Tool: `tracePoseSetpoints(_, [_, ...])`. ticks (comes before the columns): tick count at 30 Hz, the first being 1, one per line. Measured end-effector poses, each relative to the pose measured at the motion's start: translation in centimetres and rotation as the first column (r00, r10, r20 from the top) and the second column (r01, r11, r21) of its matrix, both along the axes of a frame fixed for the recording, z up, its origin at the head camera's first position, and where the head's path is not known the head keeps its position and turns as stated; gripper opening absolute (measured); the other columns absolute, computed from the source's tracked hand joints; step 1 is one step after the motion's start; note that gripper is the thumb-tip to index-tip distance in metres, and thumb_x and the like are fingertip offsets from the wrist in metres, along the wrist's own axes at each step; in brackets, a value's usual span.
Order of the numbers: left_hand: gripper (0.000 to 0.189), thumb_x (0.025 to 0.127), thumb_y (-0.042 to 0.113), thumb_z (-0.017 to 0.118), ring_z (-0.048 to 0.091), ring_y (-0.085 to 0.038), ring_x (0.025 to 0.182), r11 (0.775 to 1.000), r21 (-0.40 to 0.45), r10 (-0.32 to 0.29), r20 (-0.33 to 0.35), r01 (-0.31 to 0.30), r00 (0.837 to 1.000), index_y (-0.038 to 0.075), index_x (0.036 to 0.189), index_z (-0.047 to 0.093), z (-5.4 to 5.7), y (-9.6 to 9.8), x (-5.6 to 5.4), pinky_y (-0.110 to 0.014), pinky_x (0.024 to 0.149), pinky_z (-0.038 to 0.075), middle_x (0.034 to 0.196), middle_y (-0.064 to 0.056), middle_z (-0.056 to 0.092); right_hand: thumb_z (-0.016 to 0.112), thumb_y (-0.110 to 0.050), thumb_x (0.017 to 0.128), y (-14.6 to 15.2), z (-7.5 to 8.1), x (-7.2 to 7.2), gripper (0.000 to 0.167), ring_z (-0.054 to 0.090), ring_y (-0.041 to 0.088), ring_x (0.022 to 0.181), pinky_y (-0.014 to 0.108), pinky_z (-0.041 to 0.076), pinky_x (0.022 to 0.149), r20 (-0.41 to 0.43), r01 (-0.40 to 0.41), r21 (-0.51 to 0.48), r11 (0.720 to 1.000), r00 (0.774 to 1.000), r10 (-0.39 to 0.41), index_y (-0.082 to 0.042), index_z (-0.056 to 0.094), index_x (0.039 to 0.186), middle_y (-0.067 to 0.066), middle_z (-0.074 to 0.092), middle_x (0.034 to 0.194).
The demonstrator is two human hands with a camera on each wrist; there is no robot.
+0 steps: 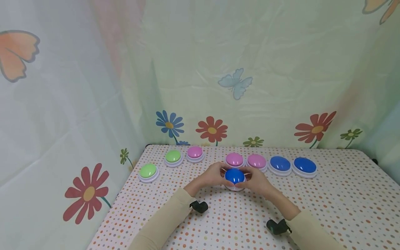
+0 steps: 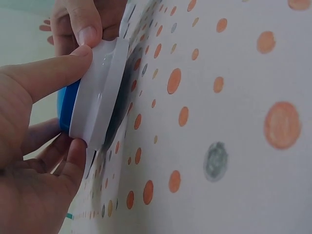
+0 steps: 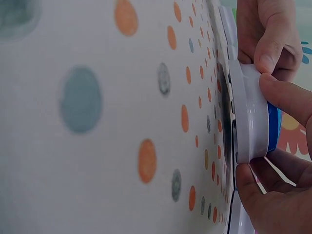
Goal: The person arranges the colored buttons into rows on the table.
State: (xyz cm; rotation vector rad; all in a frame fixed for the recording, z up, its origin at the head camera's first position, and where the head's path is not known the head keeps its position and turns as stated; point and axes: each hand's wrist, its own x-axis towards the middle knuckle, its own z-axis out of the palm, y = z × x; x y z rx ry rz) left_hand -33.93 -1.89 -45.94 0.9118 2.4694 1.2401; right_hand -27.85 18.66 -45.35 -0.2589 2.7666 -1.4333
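Left hand [image 1: 215, 174] and right hand [image 1: 257, 181] grip a blue button [image 1: 234, 176].
Thumbs on its near side, fingers farther round, probably to steady it; a pink button [image 1: 234, 159] sits just beyond.

Here's the blue button [image 1: 234, 176], a glossy, rounded blue dome on a round white base [image 2: 100, 92], pinched between the left hand [image 1: 215, 175] and the right hand [image 1: 257, 181], with fingers round opposite sides of it. The dome faces up and the base hugs the bench [image 1: 225, 222] with a dark shadow beneath, though whether its rim touches is hard to tell, and right behind it sits a pink button [image 1: 234, 159]!
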Motion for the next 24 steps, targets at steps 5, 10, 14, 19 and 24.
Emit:
tracePoseSetpoints(5, [0.063,0.074,0.024,0.087,0.056,-0.007,0.095,1.000,0.007,-0.010,-0.002,0.010,1.000,0.008,0.128,0.060,0.01,0.14,0.13,-0.020,0.081,0.049,0.114,0.006,0.060,0.082,-0.017,0.080,-0.02,-0.05,0.04,0.065,0.058,0.031,0.103,0.041,0.053,0.085,0.012,0.021,0.015,1.000,1.000,-0.021,0.003,0.051,0.134,0.020,0.059,0.122])
tracePoseSetpoints(10, [0.062,0.075,0.022,0.086,0.057,-0.007,0.097,1.000,0.014,-0.023,0.008,0.023,1.000,0.007,0.129,0.059,0.15,0.16,0.30,-0.019,0.082,0.049,0.115,0.004,0.060,0.083,-0.019,0.079,-0.01,-0.03,0.27,0.067,0.057,0.033,0.105,0.043,0.052,0.087,0.033,0.026,0.020,0.999,0.999,-0.027,0.004,0.051,0.133,0.021,0.058,0.121])
tracePoseSetpoints(14, [0.062,0.075,0.022,0.086,0.057,-0.007,0.097,1.000,0.009,-0.024,0.013,0.024,1.000,0.007,0.129,0.059,0.18,0.20,0.31,-0.019,0.083,0.049,0.115,0.003,0.061,0.083,-0.019,0.078,-0.07,-0.07,0.29,0.068,0.057,0.035,0.106,0.044,0.052,0.088,0.040,0.027,0.019,0.999,0.999,-0.028,0.004,0.050,0.133,0.022,0.057,0.122])
tracePoseSetpoints(19, [0.062,0.074,0.022,0.087,0.057,-0.007,0.097,1.000,0.006,-0.015,0.023,0.014,1.000,0.008,0.128,0.060,0.15,0.20,0.32,-0.019,0.083,0.049,0.115,0.003,0.061,0.083,-0.019,0.078,-0.10,-0.28,0.17,0.068,0.057,0.035,0.106,0.044,0.052,0.088,0.032,0.029,0.024,0.999,0.999,-0.030,0.004,0.051,0.133,0.022,0.058,0.122])
tracePoseSetpoints(24, [0.062,0.075,0.021,0.086,0.057,-0.007,0.098,1.000,0.005,-0.013,0.032,0.013,0.999,0.009,0.129,0.059,0.18,0.15,0.32,-0.020,0.084,0.049,0.114,0.004,0.061,0.084,-0.019,0.077,0.05,-0.52,0.00,0.067,0.057,0.033,0.105,0.044,0.052,0.087,0.028,0.034,0.022,0.999,0.999,-0.035,0.003,0.051,0.132,0.020,0.058,0.121])
